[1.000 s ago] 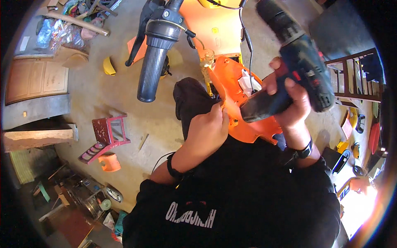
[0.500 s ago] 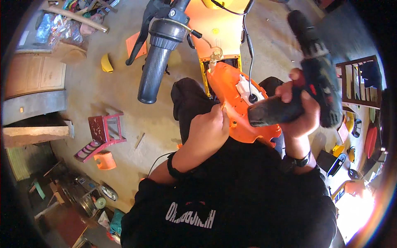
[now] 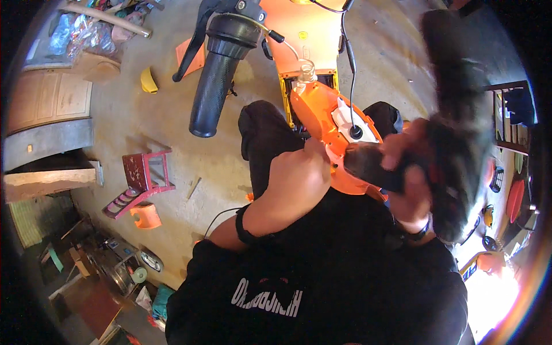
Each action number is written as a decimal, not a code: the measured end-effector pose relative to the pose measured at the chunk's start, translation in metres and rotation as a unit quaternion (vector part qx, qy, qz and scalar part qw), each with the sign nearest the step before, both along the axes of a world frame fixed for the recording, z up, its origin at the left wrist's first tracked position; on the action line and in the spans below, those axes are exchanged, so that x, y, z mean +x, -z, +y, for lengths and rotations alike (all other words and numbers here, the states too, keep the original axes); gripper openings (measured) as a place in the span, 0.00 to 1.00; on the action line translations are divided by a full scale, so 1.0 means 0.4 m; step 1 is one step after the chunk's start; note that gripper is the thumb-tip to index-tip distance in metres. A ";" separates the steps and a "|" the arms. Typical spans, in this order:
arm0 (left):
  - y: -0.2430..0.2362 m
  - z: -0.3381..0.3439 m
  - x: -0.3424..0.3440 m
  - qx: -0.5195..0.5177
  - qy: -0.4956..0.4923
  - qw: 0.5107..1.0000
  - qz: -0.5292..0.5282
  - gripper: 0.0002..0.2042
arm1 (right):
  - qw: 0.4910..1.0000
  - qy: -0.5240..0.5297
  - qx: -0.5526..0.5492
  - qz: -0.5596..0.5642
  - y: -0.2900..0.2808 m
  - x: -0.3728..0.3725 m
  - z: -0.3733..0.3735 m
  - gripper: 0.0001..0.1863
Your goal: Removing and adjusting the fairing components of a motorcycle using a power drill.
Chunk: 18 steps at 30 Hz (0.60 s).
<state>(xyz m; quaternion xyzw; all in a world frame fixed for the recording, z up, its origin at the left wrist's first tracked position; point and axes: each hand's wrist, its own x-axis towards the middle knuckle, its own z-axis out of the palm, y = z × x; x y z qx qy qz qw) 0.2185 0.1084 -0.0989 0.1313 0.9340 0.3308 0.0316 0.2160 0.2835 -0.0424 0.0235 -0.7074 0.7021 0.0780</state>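
Note:
My left hand (image 3: 298, 175) is closed on the left edge of an orange plastic shell (image 3: 315, 112) held over my lap. A white insert (image 3: 345, 115) with a black cable plugged into it sits in the shell. My right hand (image 3: 408, 172) grips a dark cordless drill (image 3: 457, 167), smeared by motion, its battery end over the shell's lower right part. A handlebar grip (image 3: 210, 100) with a lever and cable hangs at the upper left of my hands. A coiled clear tube (image 3: 306, 72) lies at the shell's top, in front of an orange vehicle body (image 3: 302, 34).
A red stool (image 3: 144, 172) and an orange piece (image 3: 146, 215) lie on the floor to my left, a yellow piece (image 3: 148, 79) farther forward. A wooden cabinet (image 3: 49, 100), bagged items (image 3: 95, 34) and scrap line the left. A rack (image 3: 510, 123) and scattered parts stand at the right.
The drill has swung to the right and its body dropped lower, now blurred. My left hand has shifted slightly right and stays closed on the shell.

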 end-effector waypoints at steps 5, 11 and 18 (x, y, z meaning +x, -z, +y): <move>-0.002 0.005 -0.005 -0.069 -0.006 0.997 -0.027 0.08 | 0.996 -0.030 -0.081 -0.034 0.085 -0.027 0.003 0.24; -0.021 0.003 -0.011 -0.056 -0.012 0.998 -0.025 0.10 | 0.988 -0.031 -0.149 -0.004 0.021 -0.022 0.020 0.25; 0.006 0.004 -0.006 -0.042 -0.010 0.998 -0.041 0.10 | 0.998 -0.045 -0.015 -0.037 0.087 -0.018 0.011 0.23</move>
